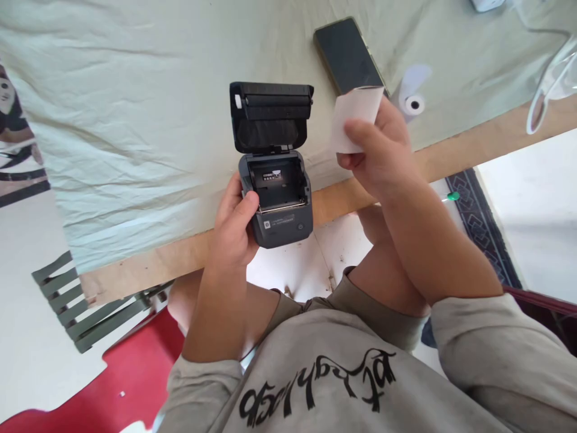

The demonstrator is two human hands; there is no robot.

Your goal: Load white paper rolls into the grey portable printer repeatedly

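My left hand (233, 224) grips a small dark grey portable label printer (283, 230) by its left side, thumb on the upper face. The printer's lid (270, 133) is flipped up, and its paper compartment shows no roll inside. Off to the right, my right hand (384, 147) pinches a piece of white paper (357, 114) between thumb and fingers. The paper is apart from the printer, and its lower edge is partly hidden by the fingers.
A dark smartphone (347, 53) lies on the pale green tablecloth (148, 108) beyond my right hand. Beside it is a white paper roll (414, 104) with a loose end. A white cable (547, 78) lies at the far right. The table's wooden edge (148, 267) runs below my hands.
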